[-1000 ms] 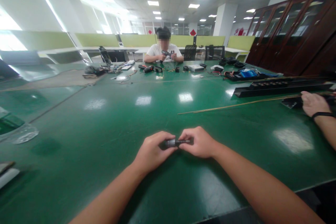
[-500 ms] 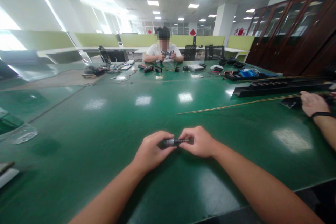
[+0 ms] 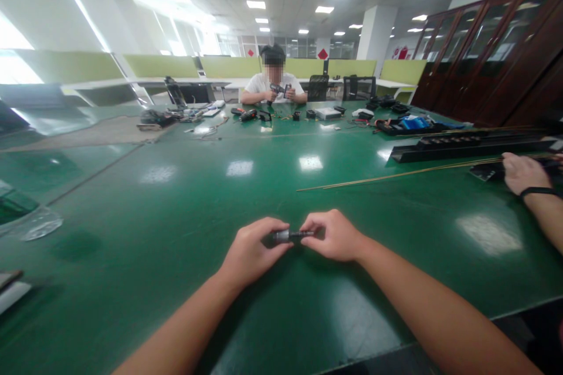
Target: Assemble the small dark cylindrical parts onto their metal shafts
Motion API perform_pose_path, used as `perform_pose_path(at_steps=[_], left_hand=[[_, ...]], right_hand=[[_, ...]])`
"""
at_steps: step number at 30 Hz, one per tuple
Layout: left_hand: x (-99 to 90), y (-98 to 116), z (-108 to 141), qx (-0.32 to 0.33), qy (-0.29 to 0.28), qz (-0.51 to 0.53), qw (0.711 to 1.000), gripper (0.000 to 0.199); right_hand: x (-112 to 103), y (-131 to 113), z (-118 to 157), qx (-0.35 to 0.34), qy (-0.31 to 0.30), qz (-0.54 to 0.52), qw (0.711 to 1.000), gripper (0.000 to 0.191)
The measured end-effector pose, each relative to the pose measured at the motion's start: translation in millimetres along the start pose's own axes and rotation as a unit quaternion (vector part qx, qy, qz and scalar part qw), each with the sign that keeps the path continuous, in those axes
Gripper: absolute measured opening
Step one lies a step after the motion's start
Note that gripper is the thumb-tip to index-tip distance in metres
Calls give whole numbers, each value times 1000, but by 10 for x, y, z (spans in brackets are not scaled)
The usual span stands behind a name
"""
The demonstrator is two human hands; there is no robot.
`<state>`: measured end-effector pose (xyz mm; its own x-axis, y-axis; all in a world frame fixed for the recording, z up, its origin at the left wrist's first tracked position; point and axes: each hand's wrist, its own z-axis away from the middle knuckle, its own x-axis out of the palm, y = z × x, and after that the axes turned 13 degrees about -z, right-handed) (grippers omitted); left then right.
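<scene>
A small dark cylindrical part with a silvery grey section [image 3: 282, 235] lies level between my two hands, a little above the green tabletop [image 3: 185, 217]. My left hand [image 3: 255, 249] pinches the thick grey end between thumb and fingers. On the thinner dark end, my right hand [image 3: 332, 235] closes its thumb and fingertips. Both hands are near the middle of the view, with a narrow gap between their fingertips. The far tips of the part are partly hidden by the fingers.
Thin brass-coloured rods [image 3: 378, 180] reach in from the right beside black rails [image 3: 440, 152], where another person's hand [image 3: 525, 174] rests. Across the table a person [image 3: 288, 82] holds a dark tool. Clear plastic [image 3: 41, 224] lies at left; electronics [image 3: 328, 113] sit along the far side.
My hands and the part have shifted very slightly left and up. The gap between my fingertips looks a little wider. Both hands keep their hold.
</scene>
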<state>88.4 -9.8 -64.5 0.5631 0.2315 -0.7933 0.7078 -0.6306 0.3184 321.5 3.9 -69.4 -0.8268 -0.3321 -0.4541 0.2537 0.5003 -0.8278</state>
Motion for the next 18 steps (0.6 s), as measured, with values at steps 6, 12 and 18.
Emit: perform_pose_path(at_steps=[6,12,18], left_hand=[[3,2,-3,-2,-4,3,1000,20],[2,2,-4,-3,2,0,1000,21],[-19,-9,-1,-2,3,-3,1000,21]], right_hand=[[4,8,0,13,6,-7,1000,12],[0,13,1,16,11,-1,1000,11],[7,18,0,11,20,1,1000,11]])
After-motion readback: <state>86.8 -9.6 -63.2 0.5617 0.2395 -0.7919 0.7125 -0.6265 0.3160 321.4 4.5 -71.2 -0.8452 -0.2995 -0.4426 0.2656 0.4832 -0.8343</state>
